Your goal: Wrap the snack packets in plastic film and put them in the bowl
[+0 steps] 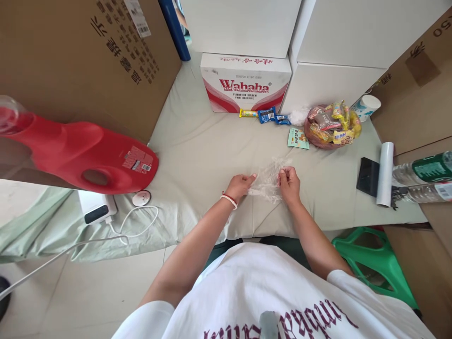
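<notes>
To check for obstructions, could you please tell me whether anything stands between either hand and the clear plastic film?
Nothing visible does: the left hand and right hand hold the clear plastic film at opposite sides.

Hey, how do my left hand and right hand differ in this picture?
Your left hand wears a white bracelet; your right hand shows none. The left hand is at the left edge of the clear plastic, while the right hand pinches its right side. Both hands are bare and hold the same crumpled plastic.
</notes>
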`<state>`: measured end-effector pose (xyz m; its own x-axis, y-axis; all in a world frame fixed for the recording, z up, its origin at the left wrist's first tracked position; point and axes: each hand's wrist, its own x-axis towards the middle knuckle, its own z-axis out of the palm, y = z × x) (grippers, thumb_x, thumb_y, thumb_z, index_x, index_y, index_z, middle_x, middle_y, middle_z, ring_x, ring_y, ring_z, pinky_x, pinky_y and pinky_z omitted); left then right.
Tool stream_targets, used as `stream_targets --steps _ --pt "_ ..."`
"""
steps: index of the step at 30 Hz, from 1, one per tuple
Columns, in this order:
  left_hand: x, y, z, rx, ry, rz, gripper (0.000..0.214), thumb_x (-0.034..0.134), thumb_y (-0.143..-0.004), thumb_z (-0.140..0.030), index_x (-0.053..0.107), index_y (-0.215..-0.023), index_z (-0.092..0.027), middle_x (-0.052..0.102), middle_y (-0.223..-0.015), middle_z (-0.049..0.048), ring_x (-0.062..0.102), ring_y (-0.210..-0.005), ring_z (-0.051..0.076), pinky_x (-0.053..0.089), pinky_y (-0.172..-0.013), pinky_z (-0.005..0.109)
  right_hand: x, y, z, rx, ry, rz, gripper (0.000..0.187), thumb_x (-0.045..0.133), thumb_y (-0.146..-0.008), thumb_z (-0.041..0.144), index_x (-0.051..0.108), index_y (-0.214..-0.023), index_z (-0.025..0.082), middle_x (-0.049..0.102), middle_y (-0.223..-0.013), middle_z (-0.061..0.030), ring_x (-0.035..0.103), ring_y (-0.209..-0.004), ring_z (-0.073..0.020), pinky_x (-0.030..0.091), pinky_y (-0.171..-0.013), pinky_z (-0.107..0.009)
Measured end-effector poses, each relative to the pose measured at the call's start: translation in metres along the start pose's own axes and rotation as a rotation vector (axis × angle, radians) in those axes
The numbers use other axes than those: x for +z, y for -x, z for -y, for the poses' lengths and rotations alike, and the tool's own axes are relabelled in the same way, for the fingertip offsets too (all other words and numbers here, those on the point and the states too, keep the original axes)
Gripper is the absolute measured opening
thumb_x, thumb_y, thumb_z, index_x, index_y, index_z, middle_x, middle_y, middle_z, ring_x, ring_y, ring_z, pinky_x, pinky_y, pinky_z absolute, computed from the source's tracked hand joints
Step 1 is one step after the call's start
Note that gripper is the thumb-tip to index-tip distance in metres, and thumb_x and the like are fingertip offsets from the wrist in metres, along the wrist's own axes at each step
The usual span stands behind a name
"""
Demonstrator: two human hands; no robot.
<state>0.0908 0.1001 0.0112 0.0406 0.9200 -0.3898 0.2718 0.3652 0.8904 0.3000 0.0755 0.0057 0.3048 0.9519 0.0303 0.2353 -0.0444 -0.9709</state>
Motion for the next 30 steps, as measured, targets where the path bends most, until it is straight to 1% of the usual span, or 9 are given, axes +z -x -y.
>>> stream_targets --steps 4,9,11,13,16,19,21,24,30 --pt "-0.010 0.002 0.003 0.044 0.098 0.036 0.035 0.079 -0.070 -0.049 0.061 -0.075 -0.020 0.056 -0.064 -0.0025 0.051 -0.058 0.014 0.042 -0.057 0.028 -0.011 0.004 -0.004 0.017 0.029 -0.062 0.036 0.054 -0.097 0.061 0.053 -0.103 0.026 0.059 -0.073 0.0044 0.050 -0.054 -0.0134 0.043 -0.057 -0.028" --pt "-0.029 0.024 0.013 0.214 0.175 -0.097 0.027 0.079 -0.068 -0.039 0.059 -0.072 -0.022 0.066 -0.091 0.0026 0.062 -0.096 0.019 0.050 -0.085 0.031 -0.021 0.004 -0.013 0.027 0.073 -0.161 0.034 0.054 -0.096 0.057 0.054 -0.102 0.024 0.061 -0.076 0.0025 0.054 -0.063 -0.0146 0.045 -0.063 -0.027" --pt "-0.036 0.031 0.013 0.262 0.223 -0.076 0.029 0.080 -0.065 -0.038 0.057 -0.071 -0.022 0.067 -0.098 0.0045 0.062 -0.104 0.021 0.050 -0.088 0.032 -0.019 0.004 -0.014 0.015 0.096 -0.142 0.033 0.052 -0.097 0.057 0.055 -0.104 0.024 0.063 -0.078 0.0016 0.056 -0.067 -0.0153 0.046 -0.066 -0.028" --pt "-0.041 0.034 0.009 0.206 0.305 0.026 0.031 0.081 -0.065 -0.039 0.060 -0.081 -0.022 0.069 -0.105 0.0051 0.066 -0.098 0.019 0.052 -0.082 0.031 -0.016 0.004 -0.012 -0.006 0.126 -0.102 0.033 0.051 -0.098 0.056 0.055 -0.106 0.024 0.064 -0.080 0.0007 0.058 -0.069 -0.0158 0.048 -0.070 -0.029" --pt "-0.045 0.031 -0.002 -0.054 0.365 0.209 0.044 0.073 -0.074 -0.056 0.065 -0.099 -0.021 0.074 -0.100 0.0065 0.065 -0.073 0.015 0.050 -0.066 0.028 -0.013 0.006 -0.006 -0.043 0.179 -0.028 0.034 0.050 -0.098 0.056 0.057 -0.106 0.024 0.067 -0.085 -0.0012 0.060 -0.073 -0.0165 0.050 -0.074 -0.030" --pt "-0.042 0.025 -0.009 -0.121 0.202 0.237 0.056 0.064 -0.077 -0.074 0.067 -0.083 -0.018 0.068 -0.070 0.0052 0.057 -0.057 0.014 0.043 -0.055 0.028 -0.014 0.010 -0.001 -0.055 0.224 0.032 0.036 0.049 -0.098 0.058 0.060 -0.106 0.024 0.068 -0.086 -0.0019 0.061 -0.074 -0.0172 0.050 -0.076 -0.031" --pt "-0.040 0.021 -0.009 -0.041 0.096 0.149 0.056 0.066 -0.076 -0.075 0.064 -0.074 -0.019 0.058 -0.058 0.0002 0.050 -0.052 0.013 0.039 -0.052 0.027 -0.016 0.012 -0.001 -0.048 0.244 0.054 0.038 0.049 -0.097 0.059 0.061 -0.106 0.024 0.067 -0.084 -0.0016 0.059 -0.073 -0.0173 0.050 -0.075 -0.030" --pt "-0.042 0.017 -0.004 0.059 0.049 -0.062 0.048 0.055 -0.086 -0.069 0.064 -0.085 -0.021 0.048 -0.055 -0.0052 0.044 -0.052 0.013 0.037 -0.056 0.027 -0.018 0.010 -0.003 -0.019 0.270 0.066 0.037 0.050 -0.097 0.058 0.062 -0.105 0.024 0.066 -0.081 -0.0012 0.058 -0.071 -0.0173 0.048 -0.072 -0.029" --pt "-0.067 0.013 0.008 0.082 -0.173 -0.486 0.026 0.051 -0.095 -0.045 0.062 -0.101 -0.023 0.047 -0.065 -0.0036 0.054 -0.071 0.020 0.045 -0.078 0.033 -0.002 -0.011 -0.006 -0.039 0.378 0.076 0.032 0.049 -0.095 0.050 0.066 -0.099 0.023 0.068 -0.079 -0.0027 0.061 -0.071 -0.0192 0.047 -0.075 -0.031"
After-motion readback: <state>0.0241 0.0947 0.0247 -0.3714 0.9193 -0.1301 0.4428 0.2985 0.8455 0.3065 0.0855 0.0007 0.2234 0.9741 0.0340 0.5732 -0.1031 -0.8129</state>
